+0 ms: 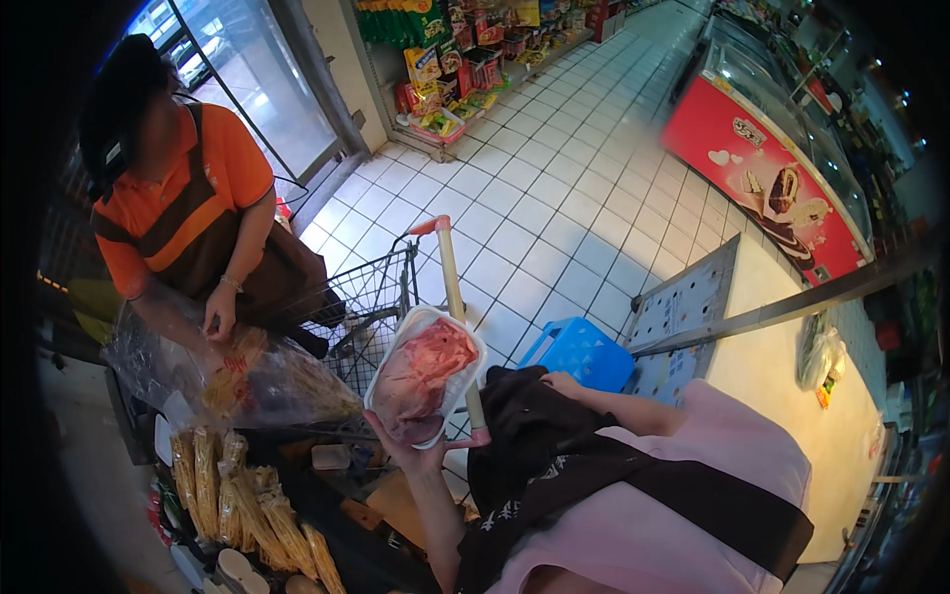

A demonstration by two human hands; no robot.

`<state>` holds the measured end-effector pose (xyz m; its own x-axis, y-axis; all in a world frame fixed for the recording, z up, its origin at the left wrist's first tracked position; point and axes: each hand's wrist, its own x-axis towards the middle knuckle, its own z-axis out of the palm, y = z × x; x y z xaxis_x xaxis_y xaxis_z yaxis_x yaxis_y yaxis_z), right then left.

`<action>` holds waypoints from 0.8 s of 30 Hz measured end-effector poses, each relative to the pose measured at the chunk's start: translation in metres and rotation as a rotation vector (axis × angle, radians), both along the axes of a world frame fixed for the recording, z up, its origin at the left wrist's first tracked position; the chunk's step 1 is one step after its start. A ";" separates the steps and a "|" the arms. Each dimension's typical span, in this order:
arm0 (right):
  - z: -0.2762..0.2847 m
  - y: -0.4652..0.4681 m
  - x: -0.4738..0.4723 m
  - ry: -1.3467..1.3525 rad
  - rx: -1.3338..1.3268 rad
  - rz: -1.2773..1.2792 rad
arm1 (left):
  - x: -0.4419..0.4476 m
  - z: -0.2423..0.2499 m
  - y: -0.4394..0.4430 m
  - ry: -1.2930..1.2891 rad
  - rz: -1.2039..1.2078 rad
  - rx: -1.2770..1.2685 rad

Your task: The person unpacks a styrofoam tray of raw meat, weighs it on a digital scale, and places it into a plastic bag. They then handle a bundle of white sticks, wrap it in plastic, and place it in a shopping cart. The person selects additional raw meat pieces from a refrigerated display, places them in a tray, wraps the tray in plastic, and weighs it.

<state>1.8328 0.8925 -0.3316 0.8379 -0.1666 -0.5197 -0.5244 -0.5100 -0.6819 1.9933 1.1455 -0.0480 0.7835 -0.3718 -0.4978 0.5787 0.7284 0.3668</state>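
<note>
A white foam tray (465,393) of raw meat (427,371), which looks covered in clear film, rests in my left hand (415,449). My left thumb lies along the tray's near edge; the other fingers are mostly hidden beneath it. The tray is raised beside the pale handle (451,275) of a wire shopping cart (371,286). At my waist, my right hand (564,384) touches the bunched dark cloth of my apron (527,423), its fingers partly hidden. To the left, a co-worker in an orange shirt (249,160) has both hands at a large clear plastic bag (289,379).
Bundles of wrapped pale dried sticks (256,512) lie at the lower left. A blue plastic basket (582,353) sits on the tiled floor (549,200) beyond my right hand. A red chest freezer (764,167) and a cream counter (787,379) stand to the right, snack shelves (453,67) at the top.
</note>
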 end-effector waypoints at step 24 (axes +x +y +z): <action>0.016 -0.494 0.200 0.183 -0.242 0.222 | 0.297 0.042 -0.423 -0.136 0.025 -0.342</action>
